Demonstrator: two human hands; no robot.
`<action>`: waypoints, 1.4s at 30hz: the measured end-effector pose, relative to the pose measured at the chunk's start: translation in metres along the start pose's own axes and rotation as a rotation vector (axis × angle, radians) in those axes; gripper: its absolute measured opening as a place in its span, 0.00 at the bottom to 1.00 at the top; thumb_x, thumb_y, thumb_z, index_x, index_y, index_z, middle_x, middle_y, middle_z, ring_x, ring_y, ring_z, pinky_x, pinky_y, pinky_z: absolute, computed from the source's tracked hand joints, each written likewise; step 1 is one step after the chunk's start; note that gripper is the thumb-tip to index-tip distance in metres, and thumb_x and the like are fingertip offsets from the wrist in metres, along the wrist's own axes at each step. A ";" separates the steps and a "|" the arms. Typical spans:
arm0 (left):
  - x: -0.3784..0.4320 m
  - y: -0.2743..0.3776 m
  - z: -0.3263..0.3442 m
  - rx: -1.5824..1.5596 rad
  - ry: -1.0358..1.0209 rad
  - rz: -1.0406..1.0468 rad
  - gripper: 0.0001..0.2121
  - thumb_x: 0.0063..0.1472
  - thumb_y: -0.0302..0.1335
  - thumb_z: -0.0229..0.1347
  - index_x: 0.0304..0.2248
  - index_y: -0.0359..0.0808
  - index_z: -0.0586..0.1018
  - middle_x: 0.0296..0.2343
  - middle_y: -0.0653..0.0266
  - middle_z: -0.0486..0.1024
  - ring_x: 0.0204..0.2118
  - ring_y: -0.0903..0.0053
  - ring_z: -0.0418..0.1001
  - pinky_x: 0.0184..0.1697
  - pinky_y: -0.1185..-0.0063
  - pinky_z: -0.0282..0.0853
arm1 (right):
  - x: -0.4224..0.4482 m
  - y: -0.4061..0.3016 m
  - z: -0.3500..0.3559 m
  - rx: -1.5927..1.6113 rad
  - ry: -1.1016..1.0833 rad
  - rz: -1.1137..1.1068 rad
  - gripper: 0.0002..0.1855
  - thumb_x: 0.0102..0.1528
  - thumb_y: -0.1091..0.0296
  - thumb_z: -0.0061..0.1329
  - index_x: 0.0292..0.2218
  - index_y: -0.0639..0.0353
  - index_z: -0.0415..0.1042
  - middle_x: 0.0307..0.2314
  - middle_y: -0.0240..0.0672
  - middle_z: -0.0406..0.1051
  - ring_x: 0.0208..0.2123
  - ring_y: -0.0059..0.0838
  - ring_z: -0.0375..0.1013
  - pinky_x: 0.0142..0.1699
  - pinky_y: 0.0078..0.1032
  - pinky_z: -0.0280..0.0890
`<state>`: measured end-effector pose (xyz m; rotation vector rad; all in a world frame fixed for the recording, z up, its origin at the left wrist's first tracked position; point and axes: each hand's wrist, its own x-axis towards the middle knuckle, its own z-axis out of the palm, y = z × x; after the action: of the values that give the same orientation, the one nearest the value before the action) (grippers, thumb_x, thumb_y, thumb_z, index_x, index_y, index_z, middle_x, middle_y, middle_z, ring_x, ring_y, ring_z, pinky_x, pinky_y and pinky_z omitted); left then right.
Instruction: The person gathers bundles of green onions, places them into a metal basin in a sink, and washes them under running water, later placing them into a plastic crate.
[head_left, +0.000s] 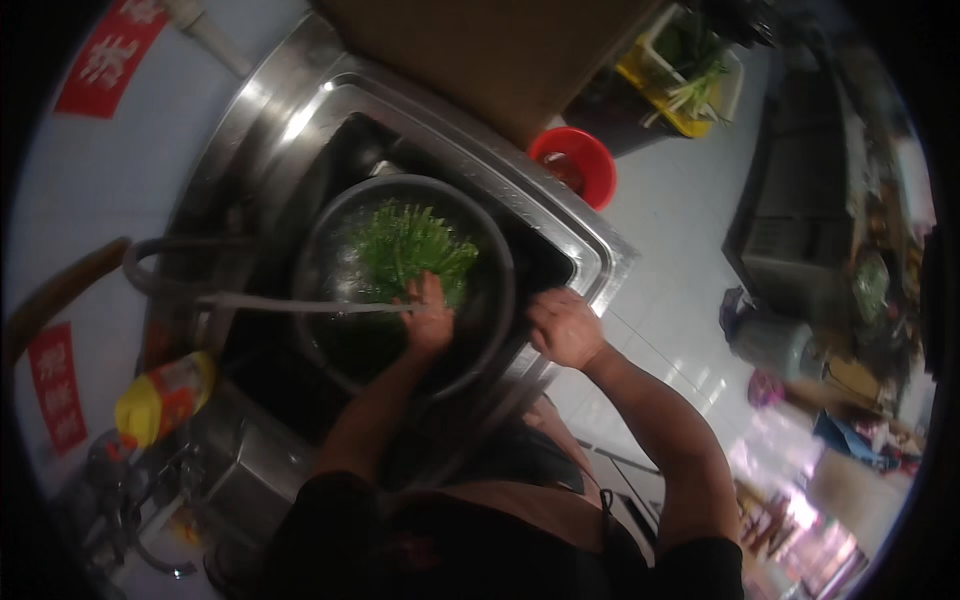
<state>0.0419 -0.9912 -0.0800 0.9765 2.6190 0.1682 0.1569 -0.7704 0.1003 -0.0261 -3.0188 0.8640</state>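
Note:
A large round metal basin (505, 277) stands in a stainless steel sink (480, 161), with cut green leafy vegetables (409, 244) inside. My left hand (430, 319) is in the basin at the near edge of the greens, palm up with fingers spread, under a stream of water (315, 304) that comes from the left. Whether its fingers hold any greens cannot be told. My right hand (564, 326) is at the sink's right rim, outside the basin, fingers bent and blurred; what lies under them is hidden.
A red bucket (600, 169) with something brownish inside is beyond the sink's far rim. Past it, a yellow-edged container (694, 124) holds green stalks. A yellow plastic bottle (163, 397) stands left of the sink. A brown board or box (480, 60) is at the far side.

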 end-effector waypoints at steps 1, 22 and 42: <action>-0.027 -0.016 0.017 0.164 0.092 0.134 0.29 0.56 0.31 0.49 0.58 0.39 0.59 0.60 0.58 0.48 0.60 0.56 0.49 0.56 0.46 0.45 | 0.009 -0.010 0.001 -0.018 0.037 -0.042 0.11 0.37 0.72 0.50 0.28 0.60 0.71 0.29 0.37 0.70 0.35 0.38 0.69 0.42 0.32 0.64; 0.033 -0.005 -0.040 -0.233 -0.117 0.094 0.45 0.50 0.50 0.57 0.59 0.34 0.51 0.59 0.49 0.45 0.62 0.57 0.44 0.59 0.52 0.42 | 0.008 0.001 0.002 -0.029 0.028 -0.059 0.11 0.38 0.73 0.51 0.28 0.60 0.72 0.31 0.37 0.70 0.35 0.37 0.69 0.43 0.30 0.64; 0.063 -0.086 0.005 -0.208 0.034 0.063 0.26 0.58 0.39 0.51 0.55 0.42 0.63 0.48 0.54 0.67 0.51 0.57 0.65 0.51 0.62 0.61 | 0.010 -0.003 0.000 -0.049 0.003 -0.070 0.11 0.37 0.72 0.51 0.28 0.60 0.72 0.32 0.36 0.70 0.36 0.37 0.69 0.43 0.30 0.64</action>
<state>-0.0536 -1.0147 -0.1211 0.9910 2.5394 0.4658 0.1470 -0.7730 0.1017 0.0775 -3.0177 0.7831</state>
